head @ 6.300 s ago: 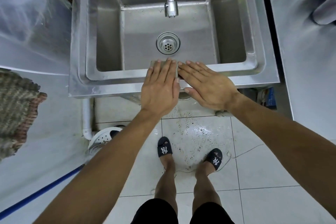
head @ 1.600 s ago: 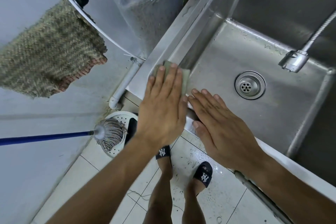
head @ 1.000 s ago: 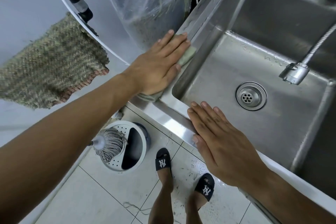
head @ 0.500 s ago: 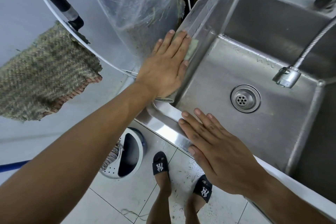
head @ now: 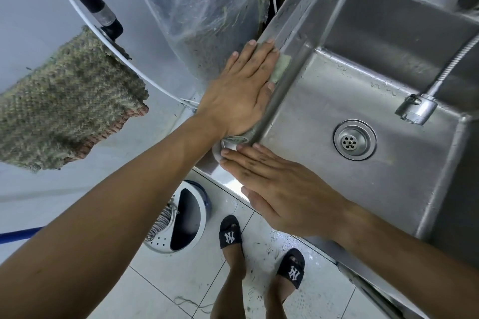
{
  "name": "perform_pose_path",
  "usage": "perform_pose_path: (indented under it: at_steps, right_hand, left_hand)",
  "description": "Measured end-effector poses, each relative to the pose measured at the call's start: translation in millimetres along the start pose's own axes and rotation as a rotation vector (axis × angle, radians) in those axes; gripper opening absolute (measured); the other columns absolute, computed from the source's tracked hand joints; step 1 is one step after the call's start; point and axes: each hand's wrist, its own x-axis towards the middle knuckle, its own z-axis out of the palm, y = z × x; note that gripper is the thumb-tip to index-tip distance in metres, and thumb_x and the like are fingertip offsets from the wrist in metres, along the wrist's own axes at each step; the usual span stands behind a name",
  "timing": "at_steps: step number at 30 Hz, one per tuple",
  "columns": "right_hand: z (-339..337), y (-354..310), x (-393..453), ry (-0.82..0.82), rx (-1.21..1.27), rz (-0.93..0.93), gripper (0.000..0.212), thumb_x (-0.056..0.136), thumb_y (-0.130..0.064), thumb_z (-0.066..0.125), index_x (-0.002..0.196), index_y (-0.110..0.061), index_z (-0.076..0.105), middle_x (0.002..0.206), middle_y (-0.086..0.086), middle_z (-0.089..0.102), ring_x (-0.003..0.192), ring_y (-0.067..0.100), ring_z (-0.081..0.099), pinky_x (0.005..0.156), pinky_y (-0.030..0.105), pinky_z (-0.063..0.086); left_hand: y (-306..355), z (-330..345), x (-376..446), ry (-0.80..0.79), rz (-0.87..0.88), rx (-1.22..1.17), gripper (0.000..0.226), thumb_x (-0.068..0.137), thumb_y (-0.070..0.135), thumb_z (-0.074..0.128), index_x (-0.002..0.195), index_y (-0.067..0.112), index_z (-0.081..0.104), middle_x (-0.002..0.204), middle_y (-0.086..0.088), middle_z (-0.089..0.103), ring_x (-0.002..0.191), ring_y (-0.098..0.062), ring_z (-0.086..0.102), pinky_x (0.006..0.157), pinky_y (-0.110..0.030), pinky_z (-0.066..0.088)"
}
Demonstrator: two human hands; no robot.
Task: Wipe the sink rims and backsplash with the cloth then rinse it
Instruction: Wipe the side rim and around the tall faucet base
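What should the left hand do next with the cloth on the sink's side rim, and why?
Probably slide the cloth farther up the left rim toward the back corner. The left hand presses it flat about midway along that rim, and water drops still dot the stretch ahead. The right hand lies flat on the front rim and could stay there as a brace.

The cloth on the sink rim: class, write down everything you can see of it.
The cloth is a thin, pale green rag, looking damp and limp. It lies flat along the left rim of the steel sink, mostly hidden under the left hand, which presses it with straight fingers. Only two parts show: a strip past the fingertips, lapping the rim's inner edge, and a bunched end below the heel of the hand. The right hand rests flat on the front rim, close beside that end.
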Motion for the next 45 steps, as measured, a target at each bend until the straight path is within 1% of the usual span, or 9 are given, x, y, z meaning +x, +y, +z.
perform_pose_path:
  at_steps: [4, 9, 11, 16, 24, 27, 30, 38, 45]
  right_hand:
    - [2.4, 1.7, -1.5, 0.036, 0.049, -0.019, 0.054, 0.111, -0.026, 0.033, 0.163, -0.012, 0.026, 0.171, 0.000, 0.021, 0.160, 0.010, 0.010, 0.129, 0.040, 0.019]
    - [-31.0, 28.9, 2.3, 0.471, 0.266, 0.131, 0.039, 0.100, -0.010, 0.046, 0.131, -0.003, 0.067, 0.141, 0.007, 0.064, 0.130, 0.019, 0.061, 0.124, 0.050, 0.031]
    - [-51.2, 53.2, 25.7, 0.471, 0.149, 0.197, 0.042, 0.105, -0.016, 0.043, 0.142, -0.005, 0.060, 0.153, 0.008, 0.054, 0.144, 0.023, 0.049, 0.127, 0.052, 0.023]
    - [-51.7, 96.7, 95.4, 0.008, -0.141, 0.089, 0.056, 0.112, -0.043, 0.023, 0.164, -0.022, 0.026, 0.173, 0.001, 0.016, 0.161, 0.021, 0.004, 0.131, 0.043, 0.003]
    - [-41.7, 91.4, 110.3, 0.293, 0.136, 0.764, 0.060, 0.112, -0.044, 0.018, 0.166, -0.024, 0.001, 0.174, 0.001, -0.011, 0.158, 0.017, -0.019, 0.126, 0.034, -0.018]
    - [-52.1, 93.2, 97.9, 0.286, 0.092, 0.442, 0.060, 0.112, -0.036, 0.028, 0.166, -0.024, 0.007, 0.174, 0.001, -0.004, 0.160, 0.018, -0.013, 0.129, 0.036, -0.011]
    - [-56.0, 130.7, 88.6, 0.056, -0.077, 0.039, 0.052, 0.112, -0.033, 0.027, 0.164, -0.027, 0.022, 0.173, -0.001, 0.012, 0.161, 0.020, -0.002, 0.131, 0.041, -0.003]
    - [-59.7, 112.3, 135.6, 0.232, 0.201, 0.748, 0.058, 0.111, -0.036, 0.018, 0.166, -0.026, 0.000, 0.172, -0.004, -0.018, 0.156, 0.015, -0.025, 0.128, 0.040, -0.016]
    - [-80.1, 188.0, 101.8, 0.116, -0.067, 0.118, 0.049, 0.111, -0.029, 0.033, 0.157, -0.015, 0.041, 0.167, 0.007, 0.033, 0.159, 0.025, 0.016, 0.131, 0.047, 0.012]
  left_hand:
    - [0.6, -1.4, -2.5, 0.089, 0.007, -0.118, 0.057, 0.109, 0.034, 0.026, 0.163, 0.014, 0.029, 0.172, -0.003, 0.019, 0.161, -0.024, 0.007, 0.130, -0.047, 0.002]
    - [6.2, -6.7, -62.3, 0.427, -0.194, -0.215, 0.047, 0.104, 0.018, 0.046, 0.150, 0.012, 0.051, 0.162, -0.005, 0.042, 0.154, -0.027, 0.031, 0.126, -0.057, 0.017]
    - [17.6, 3.5, -93.3, 0.370, -0.310, -0.204, 0.054, 0.105, 0.024, 0.043, 0.156, 0.009, 0.041, 0.166, -0.008, 0.034, 0.157, -0.028, 0.023, 0.128, -0.052, 0.014]
    - [25.4, 25.7, -101.4, 0.228, -0.467, -0.084, 0.070, 0.106, 0.043, 0.022, 0.165, 0.008, 0.007, 0.174, -0.010, 0.004, 0.161, -0.024, 0.001, 0.131, -0.041, 0.000]
    - [15.9, 26.8, -95.9, 0.165, -0.235, 0.088, 0.067, 0.107, 0.039, 0.023, 0.164, 0.006, 0.015, 0.173, -0.014, 0.008, 0.160, -0.032, -0.001, 0.129, -0.052, 0.004]
    - [6.4, 23.4, -85.1, 0.116, -0.094, 0.075, 0.069, 0.107, 0.039, 0.026, 0.164, 0.004, 0.012, 0.173, -0.015, 0.005, 0.161, -0.029, -0.003, 0.129, -0.050, 0.007]
    - [4.9, 20.9, -84.1, 0.097, -0.088, 0.061, 0.071, 0.108, 0.044, 0.023, 0.165, 0.006, 0.005, 0.173, -0.014, 0.001, 0.161, -0.027, -0.005, 0.129, -0.048, 0.006]
    - [7.7, 16.5, -82.9, 0.079, -0.085, 0.067, 0.073, 0.107, 0.046, 0.027, 0.165, 0.006, 0.009, 0.174, -0.010, 0.004, 0.161, -0.027, -0.002, 0.128, -0.048, 0.007]
    - [-9.6, 8.6, -40.8, 0.057, 0.101, 0.069, 0.064, 0.108, 0.038, 0.028, 0.163, 0.007, 0.022, 0.172, -0.010, 0.015, 0.161, -0.024, 0.004, 0.128, -0.044, 0.010]
